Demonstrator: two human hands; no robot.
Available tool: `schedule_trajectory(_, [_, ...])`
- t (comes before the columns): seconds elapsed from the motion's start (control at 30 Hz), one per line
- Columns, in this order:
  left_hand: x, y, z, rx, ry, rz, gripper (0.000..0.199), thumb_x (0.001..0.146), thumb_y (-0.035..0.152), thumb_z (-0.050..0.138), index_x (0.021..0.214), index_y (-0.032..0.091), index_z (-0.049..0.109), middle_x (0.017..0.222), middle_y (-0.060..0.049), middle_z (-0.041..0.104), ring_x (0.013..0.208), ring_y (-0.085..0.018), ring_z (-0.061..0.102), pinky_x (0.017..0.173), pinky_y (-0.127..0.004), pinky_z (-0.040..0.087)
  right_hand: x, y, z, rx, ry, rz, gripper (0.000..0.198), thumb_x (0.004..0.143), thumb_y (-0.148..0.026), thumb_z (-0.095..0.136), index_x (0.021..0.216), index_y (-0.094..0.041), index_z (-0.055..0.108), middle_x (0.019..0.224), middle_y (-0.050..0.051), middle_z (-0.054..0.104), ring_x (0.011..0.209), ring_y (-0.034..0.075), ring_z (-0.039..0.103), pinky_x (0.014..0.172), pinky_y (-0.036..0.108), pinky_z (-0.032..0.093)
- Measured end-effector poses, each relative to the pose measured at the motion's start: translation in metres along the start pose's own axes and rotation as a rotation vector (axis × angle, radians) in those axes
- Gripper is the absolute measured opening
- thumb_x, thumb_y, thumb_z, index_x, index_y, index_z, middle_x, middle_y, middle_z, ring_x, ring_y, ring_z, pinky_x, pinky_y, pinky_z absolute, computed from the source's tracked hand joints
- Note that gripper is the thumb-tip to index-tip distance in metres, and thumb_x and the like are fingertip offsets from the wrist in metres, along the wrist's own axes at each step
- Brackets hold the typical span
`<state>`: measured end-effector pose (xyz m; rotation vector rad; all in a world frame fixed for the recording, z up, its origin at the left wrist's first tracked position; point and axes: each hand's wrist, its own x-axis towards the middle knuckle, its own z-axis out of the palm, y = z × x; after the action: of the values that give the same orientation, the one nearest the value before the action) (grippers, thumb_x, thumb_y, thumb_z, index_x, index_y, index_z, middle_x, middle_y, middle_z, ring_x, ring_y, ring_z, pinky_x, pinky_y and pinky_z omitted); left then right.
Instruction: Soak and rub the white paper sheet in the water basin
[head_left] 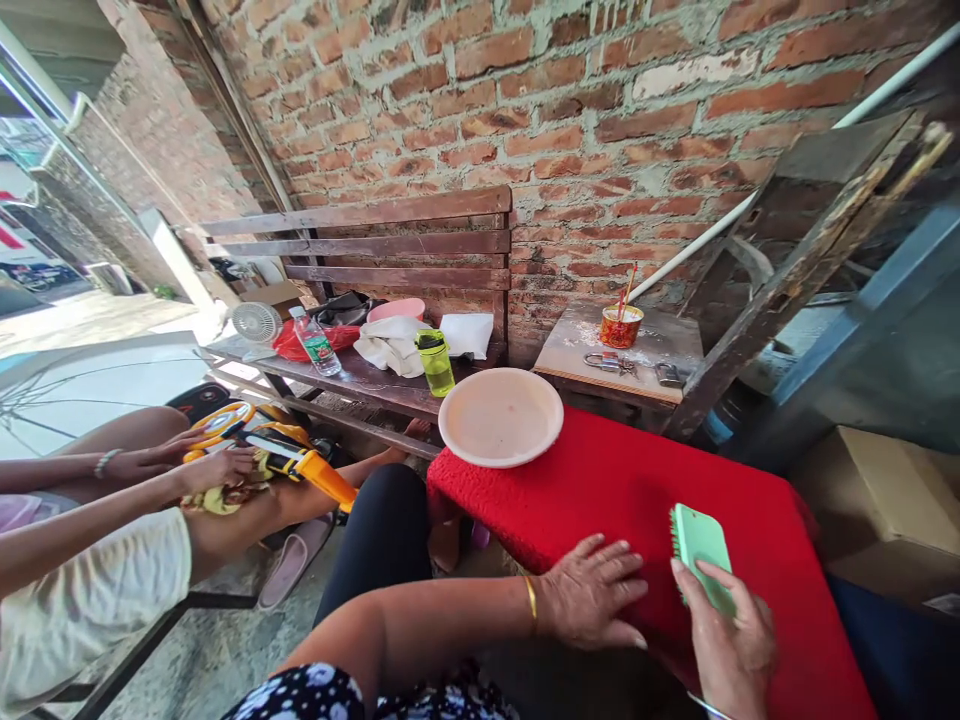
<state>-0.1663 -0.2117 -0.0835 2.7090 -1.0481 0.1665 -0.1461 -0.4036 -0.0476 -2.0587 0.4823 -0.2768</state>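
Observation:
A red cloth (630, 470) covers the surface in front of me. My left hand (596, 590) lies on it with the fingers spread, holding nothing; a gold bangle circles that wrist. My right hand (731, 635) grips a light green scrubbing brush (703, 548) between thumb and fingers. The brush is tilted up, its bristles facing left toward my left hand. At the far left end of the cloth stands a pale round basin (500, 418), with what looks like water in it.
A wooden bench (360, 375) behind holds a green bottle (436, 362), a water bottle (316, 345) and a small fan (256, 323). On the side table (570, 355) are a red tin (621, 325) and padlocks. Another person's hands (225, 470) work at left. A cardboard box (892, 500) stands right.

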Motion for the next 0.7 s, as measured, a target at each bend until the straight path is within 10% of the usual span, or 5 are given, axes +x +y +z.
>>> schedule_trajectory(0.13, [-0.061,-0.079,-0.035,0.082,-0.052,-0.202,0.068,0.095,0.066,0.047,0.145,0.020,0.050,0.155,-0.015,0.042,0.148,-0.032,0.031,0.120,-0.052,0.027,-0.011,0.000,0.041,0.033,-0.098,-0.165,0.073,0.066,-0.085,0.056,0.091,-0.018,0.072,0.085,0.007,0.056,0.083,0.026,0.056,0.078,0.043,0.048])
schedule_trajectory(0.33, [-0.111,-0.145,-0.046,0.145,-0.171,-0.099,0.067,0.094,0.062,0.053,0.152,0.032,0.039,0.161,-0.009,0.033,0.149,-0.033,0.027,0.121,-0.055,0.021,-0.027,-0.017,0.089,-0.146,-0.156,-0.521,0.061,0.085,-0.074,0.042,0.092,-0.022,0.072,0.088,0.009,0.056,0.082,0.024,0.054,0.077,0.038,0.046])
schedule_trajectory(0.7, [-0.112,-0.150,-0.032,0.147,-0.052,-0.079,0.063,0.092,0.063,0.056,0.148,0.037,0.045,0.157,-0.006,0.041,0.147,-0.031,0.033,0.121,-0.052,0.022,0.031,0.034,-0.026,-0.334,0.211,-0.121,0.059,0.067,-0.081,0.056,0.083,-0.026,0.070,0.061,0.000,0.042,0.065,0.028,0.048,0.060,0.047,0.043])
